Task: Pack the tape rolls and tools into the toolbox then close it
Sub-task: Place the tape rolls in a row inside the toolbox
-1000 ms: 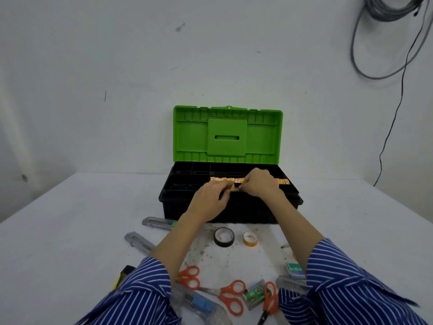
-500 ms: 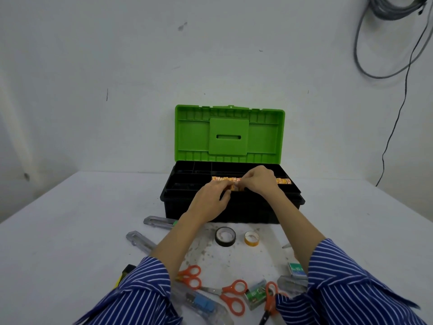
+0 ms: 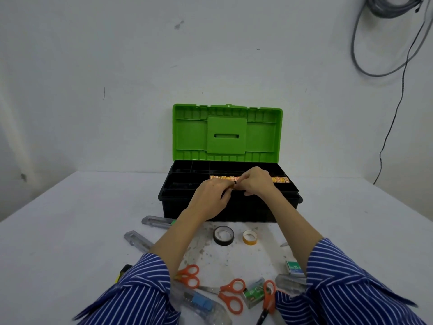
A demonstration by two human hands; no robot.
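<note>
Toolbox (image 3: 230, 202) open at twelve o'clock; my left hand (image 3: 209, 199) and right hand (image 3: 257, 184) pinch something small over it.

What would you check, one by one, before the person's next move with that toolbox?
1. Green lid open and upright: ok.
2. Row of orange rolls lies in the toolbox tray: ok.
3. What the left hand and right hand pinch between them: cannot tell, too small.
4. Black tape roll and orange tape roll packed: not ok, both on the table.
5. Scissors packed: not ok.
</note>
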